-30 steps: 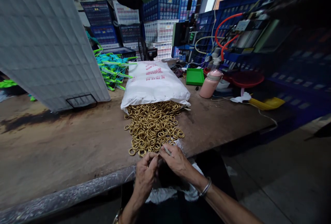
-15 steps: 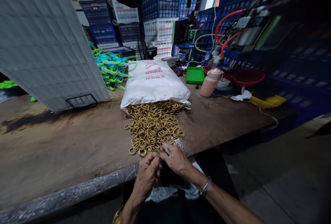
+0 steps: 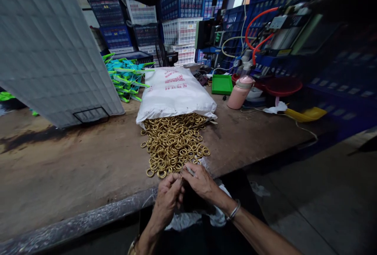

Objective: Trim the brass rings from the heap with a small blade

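My left hand [image 3: 169,196] is closed, its thumb and fingertips pinched together; what lies in the pinch is too small to make out. Against its fingertips rests my right hand [image 3: 202,180], also closed, with a thin grey tool [image 3: 190,171] held along its index finger. Both hands are at the table's front edge, just below a heap of gold-coloured rings [image 3: 173,141]. The rings spill out of the mouth of a white sack [image 3: 176,94] with red print, which lies on its side.
A large grey ribbed panel [image 3: 64,51] stands at the left beside green and teal plastic pieces [image 3: 126,76]. Right of the sack are a green tray [image 3: 222,84], a pink bottle [image 3: 240,94] and a yellow scoop [image 3: 306,113]. Stacked crates [image 3: 182,31] fill the back.
The view has shifted very slightly. Both hands stay pinched together in almost the same place, and the heap of rings looks the same.
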The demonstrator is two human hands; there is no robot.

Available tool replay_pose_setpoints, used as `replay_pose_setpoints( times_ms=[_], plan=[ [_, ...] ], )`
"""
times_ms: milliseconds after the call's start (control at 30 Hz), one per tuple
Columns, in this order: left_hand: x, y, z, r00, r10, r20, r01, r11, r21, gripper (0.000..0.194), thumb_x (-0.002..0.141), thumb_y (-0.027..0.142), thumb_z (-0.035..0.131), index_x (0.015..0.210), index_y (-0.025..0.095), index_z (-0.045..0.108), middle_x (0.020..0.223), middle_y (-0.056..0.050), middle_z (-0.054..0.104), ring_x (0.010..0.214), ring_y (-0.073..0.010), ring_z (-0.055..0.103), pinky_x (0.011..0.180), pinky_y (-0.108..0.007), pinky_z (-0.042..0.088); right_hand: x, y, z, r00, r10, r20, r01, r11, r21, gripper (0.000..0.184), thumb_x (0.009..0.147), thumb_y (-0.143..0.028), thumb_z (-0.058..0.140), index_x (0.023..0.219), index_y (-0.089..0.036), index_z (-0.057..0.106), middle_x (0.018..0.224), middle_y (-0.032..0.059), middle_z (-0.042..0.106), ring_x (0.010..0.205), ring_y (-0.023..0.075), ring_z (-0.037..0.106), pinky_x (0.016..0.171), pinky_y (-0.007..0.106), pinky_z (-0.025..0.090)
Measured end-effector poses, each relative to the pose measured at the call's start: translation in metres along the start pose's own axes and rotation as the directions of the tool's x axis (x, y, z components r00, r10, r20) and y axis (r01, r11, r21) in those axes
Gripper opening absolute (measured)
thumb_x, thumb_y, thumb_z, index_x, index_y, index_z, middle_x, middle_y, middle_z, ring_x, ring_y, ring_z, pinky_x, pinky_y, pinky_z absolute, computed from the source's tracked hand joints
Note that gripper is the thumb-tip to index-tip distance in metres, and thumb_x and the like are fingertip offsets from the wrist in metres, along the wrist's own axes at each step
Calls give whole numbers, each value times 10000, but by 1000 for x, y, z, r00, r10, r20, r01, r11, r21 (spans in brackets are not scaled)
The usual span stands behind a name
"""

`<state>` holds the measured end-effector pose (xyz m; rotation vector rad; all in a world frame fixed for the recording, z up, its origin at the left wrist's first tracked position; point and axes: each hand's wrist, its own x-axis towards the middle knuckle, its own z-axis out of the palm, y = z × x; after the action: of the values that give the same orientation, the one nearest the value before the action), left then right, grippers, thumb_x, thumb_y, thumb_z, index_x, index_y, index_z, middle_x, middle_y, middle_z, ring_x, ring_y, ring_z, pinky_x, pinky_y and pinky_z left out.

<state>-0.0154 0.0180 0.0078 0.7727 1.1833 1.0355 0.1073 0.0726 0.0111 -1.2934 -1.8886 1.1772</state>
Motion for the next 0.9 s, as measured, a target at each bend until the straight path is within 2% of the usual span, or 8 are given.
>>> replay_pose_setpoints(
  times_ms=[267,367,467,633,700,900],
  plan=[
    [-1,3,-1,998,6,65,-4,999,-41,271,787,442,506,734,178,470,531,65,454,366,-34,319,347,-145,238,1,-2,-1,1000,14,17,-15,999,46,266,829,-323,393,622,-174,469,589,-45,450,574,91,401,553,205,315],
    [-2,3,-1,998,10,63,-5,997,-74,268,787,442,509,738,182,467,531,66,459,371,-32,325,352,-139,233,1,2,-2,999,17,-31,-15,998,64,283,843,-322,354,611,-182,436,566,-46,427,549,92,397,537,203,316],
    [-2,2,0,999,25,42,-21,997,-75,287,778,460,512,723,183,460,524,67,458,366,-31,328,346,-137,231,-2,7,-2,997,-31,-67,27,998,-60,240,829,-284,371,615,-188,420,562,-45,423,543,95,386,532,205,300],
    [-2,4,2,998,42,-39,-43,999,-24,346,718,513,552,696,186,443,529,66,471,363,-32,353,342,-136,246,-12,6,-3,985,-160,68,173,951,-258,125,708,-88,395,663,-189,453,591,-36,471,551,98,387,536,210,264],
    [-2,4,3,996,71,-54,-70,997,13,360,711,528,549,682,188,436,502,73,449,356,-35,347,338,-138,248,-14,3,-4,980,-174,99,196,930,-312,151,654,-56,392,676,-189,459,591,-36,472,547,102,376,538,216,253],
    [0,-1,1,979,197,-47,-191,974,119,348,739,521,515,680,182,457,489,68,422,375,-45,356,348,-146,265,-15,-3,-6,974,-158,160,210,892,-401,209,617,-38,375,729,-193,462,639,-16,510,581,119,413,556,226,255]
  ],
)
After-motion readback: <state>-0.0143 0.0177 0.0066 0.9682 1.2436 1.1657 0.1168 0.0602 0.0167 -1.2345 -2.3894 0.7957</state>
